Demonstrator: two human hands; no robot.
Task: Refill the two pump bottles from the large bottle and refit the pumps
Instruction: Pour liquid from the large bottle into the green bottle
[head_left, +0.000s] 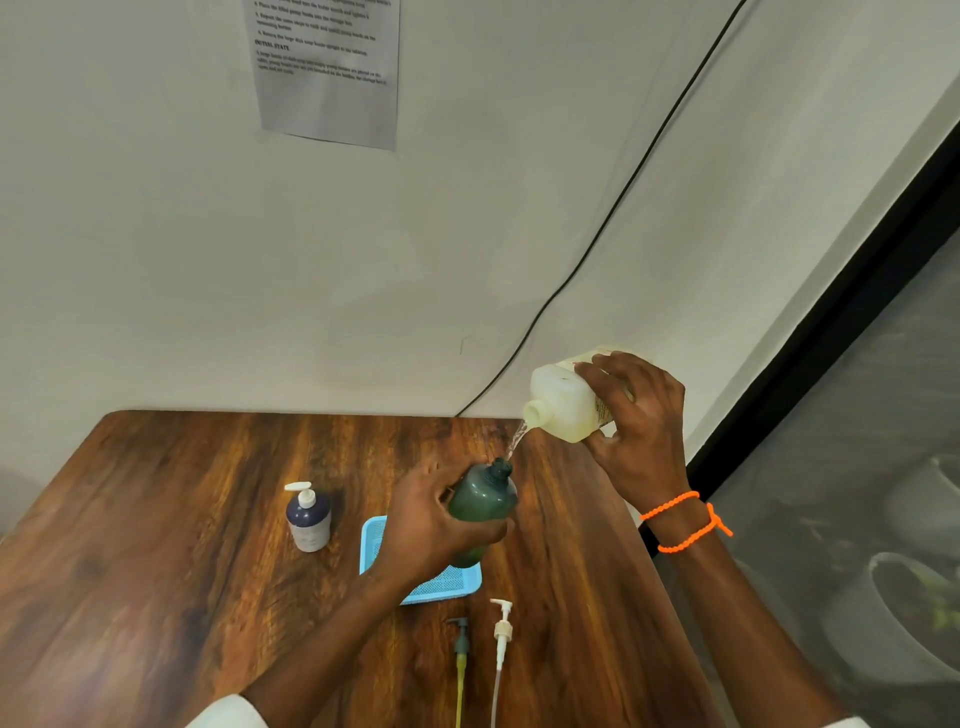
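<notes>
2 hands are at work above a wooden table (156, 519) set against a pale wall (156, 234); a printed sheet (327, 67) is stuck to that wall, top left of centre, its text too small to read; on the left part of the table a dark blue pump bottle (308, 515) stands upright with its white pump fitted, well apart from the hands; just right of it a light blue mesh tray (447, 582) lies flat, partly hidden under the left forearm; the left hand (434, 525) is wrapped around the body of a green bottle (483, 501), holding it tilted over the tray with its open neck pointing up and to the right; near the front edge 2 loose pumps lie side by side with tubes pointing toward the person, a dark green pump (460, 642) with a yellowish tube and, just right of it, a white pump (502, 631) with a clear tube; a thin stream of liquid (517, 441) runs from the mouth of the large pale bottle (563, 408) down to the green bottle's neck; the right hand (636, 421) grips this large bottle around its body, tipped mouth-down to the left, above the table's far right corner; 2 loops of an orange beaded bracelet (685, 519) circle the right wrist; a black cable (623, 182) slants down the wall.
</notes>
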